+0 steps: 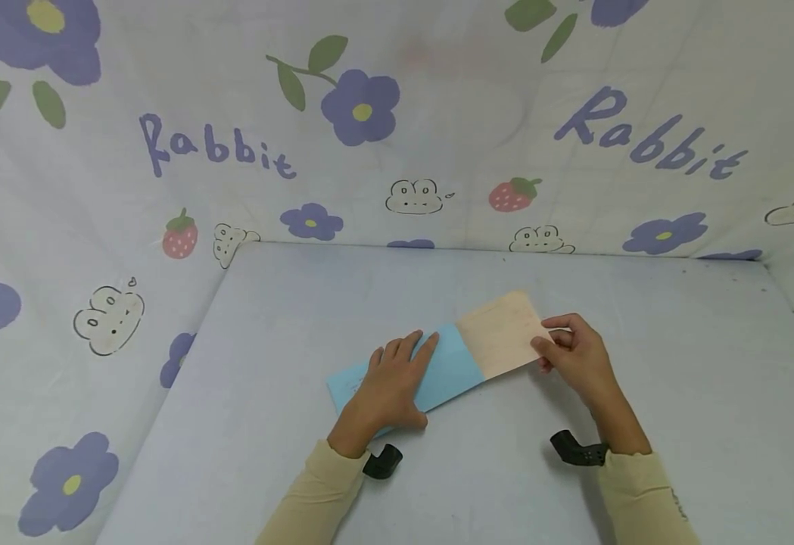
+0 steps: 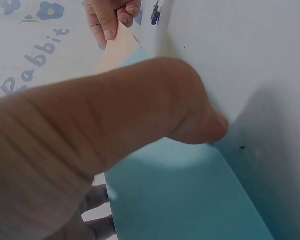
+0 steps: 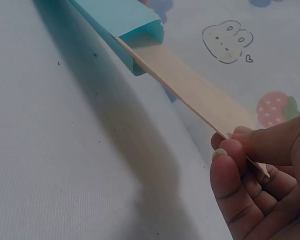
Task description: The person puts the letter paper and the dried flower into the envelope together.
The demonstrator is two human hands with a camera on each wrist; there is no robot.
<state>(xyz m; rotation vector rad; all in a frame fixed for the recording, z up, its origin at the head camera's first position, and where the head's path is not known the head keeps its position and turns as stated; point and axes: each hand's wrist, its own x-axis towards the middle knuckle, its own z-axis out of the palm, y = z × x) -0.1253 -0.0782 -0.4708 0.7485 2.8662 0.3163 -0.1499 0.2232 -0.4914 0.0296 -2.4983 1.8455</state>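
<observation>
A light blue paper sleeve (image 1: 447, 367) lies slantwise in front of me, with small print near its left end. My left hand (image 1: 390, 386) spans it and grips it across its width, fingers at the far edge and thumb at the near edge. Out of the sleeve's right end, which gapes in the right wrist view, sticks a flat peach-coloured card (image 1: 505, 333). My right hand (image 1: 574, 356) pinches the card's outer corner between thumb and fingers. The card (image 3: 195, 90) slants down from the sleeve's mouth in the right wrist view; its other end is hidden inside.
Beneath the hands is a table with a pale cover (image 1: 267, 303). A white cloth printed with flowers, rabbits and strawberries (image 1: 471, 113) hangs behind and at the sides. Black camera mounts (image 1: 577, 448) sit at both wrists, below beige sleeves.
</observation>
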